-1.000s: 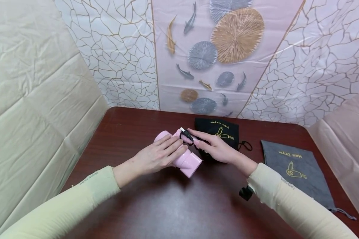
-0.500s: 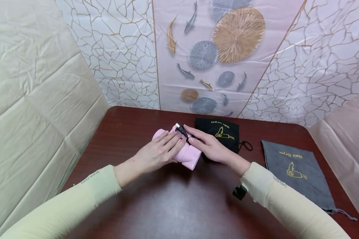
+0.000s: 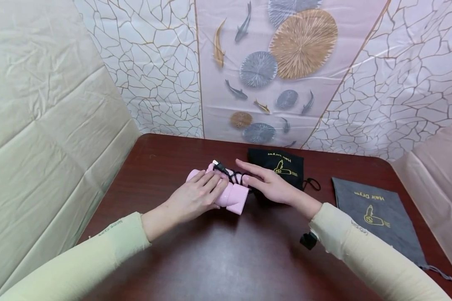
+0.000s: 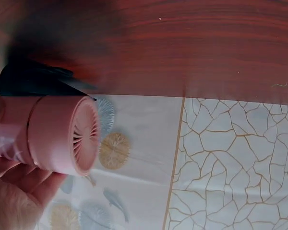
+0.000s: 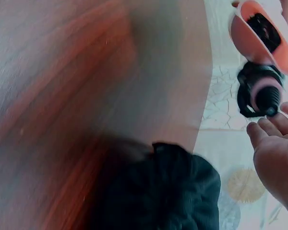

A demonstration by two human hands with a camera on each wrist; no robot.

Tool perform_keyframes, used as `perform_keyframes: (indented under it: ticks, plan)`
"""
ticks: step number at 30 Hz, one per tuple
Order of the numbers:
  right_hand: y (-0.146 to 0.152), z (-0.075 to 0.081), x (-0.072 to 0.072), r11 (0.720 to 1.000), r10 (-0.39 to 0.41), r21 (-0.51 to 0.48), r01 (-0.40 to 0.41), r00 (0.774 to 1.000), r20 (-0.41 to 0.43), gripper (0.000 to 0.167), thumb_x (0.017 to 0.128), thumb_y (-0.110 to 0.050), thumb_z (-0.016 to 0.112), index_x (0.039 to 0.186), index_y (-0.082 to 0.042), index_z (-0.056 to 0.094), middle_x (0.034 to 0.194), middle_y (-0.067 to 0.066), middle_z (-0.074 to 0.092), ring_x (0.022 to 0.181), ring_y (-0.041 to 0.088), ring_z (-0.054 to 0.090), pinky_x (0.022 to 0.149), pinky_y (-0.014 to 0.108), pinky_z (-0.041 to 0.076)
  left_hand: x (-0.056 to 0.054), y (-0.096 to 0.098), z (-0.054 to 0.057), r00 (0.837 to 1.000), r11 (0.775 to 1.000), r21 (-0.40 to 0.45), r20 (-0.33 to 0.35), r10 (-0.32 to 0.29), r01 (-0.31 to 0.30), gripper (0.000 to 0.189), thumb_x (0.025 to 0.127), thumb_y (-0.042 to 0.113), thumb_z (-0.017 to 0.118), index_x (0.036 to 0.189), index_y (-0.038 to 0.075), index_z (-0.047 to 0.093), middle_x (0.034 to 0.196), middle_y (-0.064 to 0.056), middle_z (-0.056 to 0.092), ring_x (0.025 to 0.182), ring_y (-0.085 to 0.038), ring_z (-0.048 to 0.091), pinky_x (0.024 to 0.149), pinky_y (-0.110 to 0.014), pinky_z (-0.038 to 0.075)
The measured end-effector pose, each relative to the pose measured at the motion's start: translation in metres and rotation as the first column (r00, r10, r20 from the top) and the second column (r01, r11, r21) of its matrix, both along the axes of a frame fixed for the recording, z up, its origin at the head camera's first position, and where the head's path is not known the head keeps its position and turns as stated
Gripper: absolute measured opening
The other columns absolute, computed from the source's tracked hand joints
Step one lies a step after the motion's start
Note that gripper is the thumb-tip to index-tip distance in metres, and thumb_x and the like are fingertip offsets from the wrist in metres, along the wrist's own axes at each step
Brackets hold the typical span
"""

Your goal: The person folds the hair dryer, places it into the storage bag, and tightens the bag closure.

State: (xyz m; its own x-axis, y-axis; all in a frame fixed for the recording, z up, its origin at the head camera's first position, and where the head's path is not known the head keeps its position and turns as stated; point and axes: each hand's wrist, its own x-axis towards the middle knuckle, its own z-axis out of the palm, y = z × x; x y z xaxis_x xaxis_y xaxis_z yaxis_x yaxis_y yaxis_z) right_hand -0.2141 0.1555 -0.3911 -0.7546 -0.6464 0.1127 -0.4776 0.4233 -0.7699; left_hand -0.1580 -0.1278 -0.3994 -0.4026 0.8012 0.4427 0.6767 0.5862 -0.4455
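Pink hair dryer [image 3: 236, 198] held up over the middle of the bench [image 3: 226, 267], its shadow falling on the wood below. Left hand [image 3: 193, 196] grips it round the barrel: fingers laid across the top in the head view, curled about the body in the left wrist view. Round ribbed grille [image 4: 86, 136] at one end of the barrel, flared nozzle [image 5: 264, 33] with a dark opening at the other.

Black cord [image 3: 236, 177] wound about the handle; plug [image 3: 220, 167] lies against the pink body near the left fingertips, metal prongs outward.

Right hand [image 3: 271, 184] loose, fingers extended and spread from the thumb, gripping nothing; fingertips just beside the handle end. Whether they brush the cord, hard to say from these angles. Small black block [image 3: 308, 241] under the right wrist, by the cuff.

Black pouch [image 3: 286, 167] on the bench behind the right hand, yellow dryer drawing and lettering, drawstring loop out to one side. Grey pouch [image 3: 376, 221] flat at the bench's right edge, similar print, drawstring trailing. Both sleeves pale, with small dark lettering. Behind: patterned cloth [image 3: 154, 62], gold crackle lines.
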Motion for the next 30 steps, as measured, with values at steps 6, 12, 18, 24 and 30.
perform_keyframes:
  ticks: [6,12,18,24,30]
  plan:
    - [0.022,0.004,0.003,1.0,-0.019,0.024,0.019,1.0,0.009,0.056,0.111,-0.02,0.058,0.164,-0.011,0.043,0.169,0.006,0.041,0.156,0.025,0.038,0.124,0.044,0.036,0.005,-0.002,-0.005,0.995,0.995,0.024,0.031,0.097,-0.098,0.081,0.077,0.052,0.092,0.13,-0.001,0.063,0.116,-0.016,0.069,0.109,-0.031,0.07,0.09,-0.041,0.06]
    - [0.04,0.007,0.009,0.996,-0.04,0.075,0.039,0.999,0.012,0.06,0.111,-0.024,0.061,0.166,-0.014,0.04,0.171,0.005,0.038,0.156,0.027,0.039,0.124,0.047,0.036,0.004,-0.001,-0.017,0.978,0.98,0.043,0.083,0.192,-0.196,0.079,0.076,0.055,0.092,0.126,0.001,0.064,0.105,-0.014,0.07,0.096,-0.029,0.072,0.086,-0.04,0.061]
    - [0.054,0.005,0.015,0.989,-0.04,0.142,0.045,0.999,-0.034,0.063,0.109,-0.031,0.063,0.166,-0.018,0.041,0.172,0.005,0.037,0.158,0.031,0.034,0.125,0.057,0.031,-0.001,0.004,-0.031,0.951,0.959,0.048,0.155,0.268,-0.278,0.077,0.078,0.052,0.091,0.127,-0.001,0.065,0.1,-0.014,0.07,0.092,-0.03,0.073,0.079,-0.04,0.061]
    - [0.067,0.0,0.019,0.983,-0.062,0.169,0.066,0.998,-0.032,0.064,0.109,-0.033,0.064,0.166,-0.018,0.04,0.172,0.005,0.037,0.159,0.032,0.033,0.124,0.06,0.031,-0.006,0.011,-0.042,0.937,0.941,0.074,0.146,0.316,-0.329,0.078,0.077,0.052,0.092,0.127,-0.003,0.067,0.097,-0.015,0.072,0.088,-0.031,0.073,0.072,-0.039,0.061]
    - [0.075,-0.002,0.024,0.983,-0.083,0.159,0.091,0.995,-0.055,0.063,0.108,-0.029,0.066,0.164,-0.015,0.044,0.17,0.004,0.041,0.157,0.028,0.036,0.123,0.057,0.033,-0.007,0.018,-0.051,0.931,0.933,0.071,0.128,0.343,-0.353,0.08,0.077,0.055,0.091,0.128,-0.003,0.069,0.099,-0.016,0.075,0.086,-0.03,0.075,0.067,-0.039,0.062]
